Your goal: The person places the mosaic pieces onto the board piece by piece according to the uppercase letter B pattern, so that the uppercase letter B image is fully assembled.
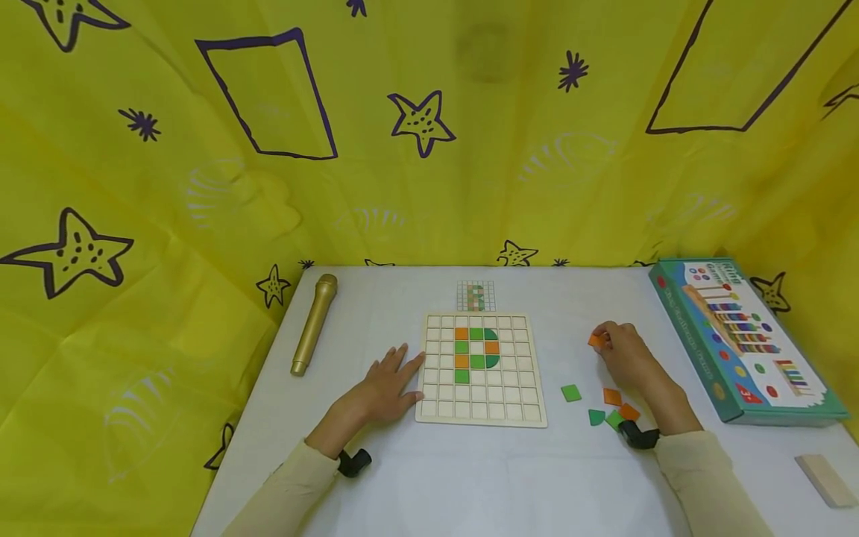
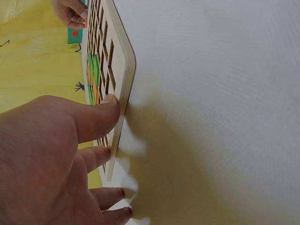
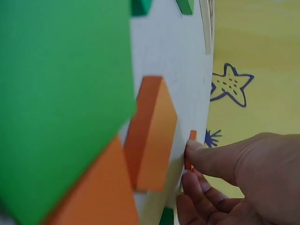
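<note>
A wooden grid board [image 1: 483, 414] lies mid-table, with green and orange tiles in its cells forming a P-like shape. My left hand [image 1: 385, 389] rests at the board's left edge, fingers spread; in the left wrist view the thumb [image 2: 101, 117] touches the rim. To the right of the board, my right hand [image 1: 625, 354] pinches an orange tile [image 1: 594, 340] between thumb and fingers. Below that hand lie loose tiles: a green square [image 1: 571, 393], an orange square [image 1: 611, 396], a dark green rounded piece [image 1: 596, 418] and others near the wrist.
Behind the board is a small pattern card [image 1: 476, 296] with a colored grid design. A gold microphone [image 1: 314, 325] lies at left. On the right are a boxed game [image 1: 748, 339] and a pale wooden block [image 1: 825, 481]. A yellow curtain [image 1: 429, 194] hangs along the table's far edge.
</note>
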A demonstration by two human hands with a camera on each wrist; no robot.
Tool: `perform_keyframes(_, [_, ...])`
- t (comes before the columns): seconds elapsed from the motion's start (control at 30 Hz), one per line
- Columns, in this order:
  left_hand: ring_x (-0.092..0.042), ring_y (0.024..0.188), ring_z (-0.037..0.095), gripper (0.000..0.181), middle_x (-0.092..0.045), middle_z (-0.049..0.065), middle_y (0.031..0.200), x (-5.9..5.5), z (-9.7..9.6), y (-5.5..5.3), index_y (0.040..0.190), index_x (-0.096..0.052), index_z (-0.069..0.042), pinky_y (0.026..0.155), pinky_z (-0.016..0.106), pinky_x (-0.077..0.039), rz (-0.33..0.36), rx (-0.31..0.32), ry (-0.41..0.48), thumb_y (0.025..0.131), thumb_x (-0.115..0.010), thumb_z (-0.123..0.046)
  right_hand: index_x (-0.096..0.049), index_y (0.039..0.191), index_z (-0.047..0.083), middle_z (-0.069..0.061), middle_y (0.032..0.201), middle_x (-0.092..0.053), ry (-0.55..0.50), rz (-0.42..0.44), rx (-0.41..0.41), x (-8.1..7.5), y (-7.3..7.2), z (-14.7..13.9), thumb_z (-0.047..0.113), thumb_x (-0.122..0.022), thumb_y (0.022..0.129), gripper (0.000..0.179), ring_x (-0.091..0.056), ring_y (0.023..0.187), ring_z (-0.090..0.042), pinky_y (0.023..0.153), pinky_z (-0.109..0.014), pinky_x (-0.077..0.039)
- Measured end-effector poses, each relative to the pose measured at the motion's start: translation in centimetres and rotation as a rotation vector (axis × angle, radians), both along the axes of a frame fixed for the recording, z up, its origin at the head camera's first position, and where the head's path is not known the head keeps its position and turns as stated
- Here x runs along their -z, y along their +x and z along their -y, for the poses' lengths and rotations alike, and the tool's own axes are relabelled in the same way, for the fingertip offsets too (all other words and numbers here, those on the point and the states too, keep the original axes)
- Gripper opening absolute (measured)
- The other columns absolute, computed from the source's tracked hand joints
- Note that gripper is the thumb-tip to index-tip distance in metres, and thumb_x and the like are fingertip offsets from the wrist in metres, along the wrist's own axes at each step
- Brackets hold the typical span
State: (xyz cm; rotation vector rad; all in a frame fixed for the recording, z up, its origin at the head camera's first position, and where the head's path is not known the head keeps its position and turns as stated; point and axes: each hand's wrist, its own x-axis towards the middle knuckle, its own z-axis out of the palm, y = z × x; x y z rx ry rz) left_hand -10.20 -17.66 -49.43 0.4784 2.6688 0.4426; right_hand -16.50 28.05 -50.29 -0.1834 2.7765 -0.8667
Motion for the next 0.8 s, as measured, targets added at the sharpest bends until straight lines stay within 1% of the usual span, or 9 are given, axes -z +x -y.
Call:
perform_keyframes(0.1, [-0.013, 0.162, 0.042, 0.071, -0.017, 0.022, 0.175, 0.0, 0.0, 0.0, 0.169, -0.028, -0.018, 0.128, 0.064, -0.019, 0.000, -0.006, -0.001, 0.108, -0.057, -0.043, -0.054, 0.132, -0.009, -0.033, 0.123, -0.048, -0.002, -0.014, -0.038, 0.3, -0.2, 1.0, 0.005, -0.050, 0.109, 0.026, -0.054, 0.106, -0.042, 0.102, -0.063, -0.049])
perform_keyframes(0.23, [-0.013, 0.163, 0.042, 0.071, -0.016, 0.022, 0.175, 0.0, 0.0, -0.1, 0.169, -0.029, -0.018, 0.128, 0.063, -0.018, 0.004, -0.013, -0.003, 0.108, -0.057, -0.042, -0.055, 0.132, -0.009, -0.031, 0.124, -0.050, -0.016, -0.018, -0.063, 0.4, -0.1, 2.7, 0.005, -0.051, 0.109, 0.027, -0.055, 0.106, -0.040, 0.102, -0.061, -0.050])
perform_keyframes(0.33, [-0.013, 0.163, 0.042, 0.071, -0.016, 0.022, 0.175, 0.1, 0.0, -0.1, 0.168, -0.029, -0.017, 0.128, 0.063, -0.019, 0.004, -0.011, -0.008, 0.108, -0.057, -0.041, -0.055, 0.133, -0.009, -0.030, 0.126, -0.050, -0.030, -0.030, -0.085, 0.1, 0.4, 4.1, 0.005, -0.051, 0.110, 0.027, -0.056, 0.110, -0.039, 0.104, -0.061, -0.050])
perform_keyframes(0.43, [-0.013, 0.162, 0.042, 0.071, -0.016, 0.022, 0.175, 0.2, 0.0, -0.1, 0.168, -0.029, -0.017, 0.128, 0.063, -0.019, 0.004, -0.008, -0.011, 0.108, -0.057, -0.041, -0.056, 0.135, -0.007, -0.027, 0.129, -0.051, -0.046, -0.053, -0.115, -0.5, 1.2, 5.9, 0.005, -0.050, 0.111, 0.028, -0.057, 0.113, -0.037, 0.103, -0.058, -0.051])
perform_keyframes(0.6, [-0.012, 0.163, 0.041, 0.071, -0.015, 0.021, 0.175, 0.2, -0.1, -0.1, 0.169, -0.028, -0.018, 0.128, 0.063, -0.018, 0.017, -0.013, -0.016, 0.108, -0.057, -0.042, -0.061, 0.131, -0.006, -0.023, 0.124, -0.056, -0.069, -0.123, -0.194, -1.3, 2.6, 9.6, 0.002, -0.058, 0.106, 0.026, -0.060, 0.109, -0.032, 0.096, -0.051, -0.055])
perform_keyframes(0.8, [-0.011, 0.163, 0.040, 0.071, -0.014, 0.020, 0.176, 0.2, -0.1, -0.1, 0.169, -0.027, -0.020, 0.129, 0.062, -0.017, 0.013, -0.014, -0.018, 0.109, -0.056, -0.043, -0.065, 0.125, -0.002, -0.015, 0.117, -0.060, -0.111, -0.156, -0.289, -1.1, 3.5, 13.4, 0.002, -0.066, 0.102, 0.023, -0.066, 0.105, -0.030, 0.093, -0.045, -0.059])
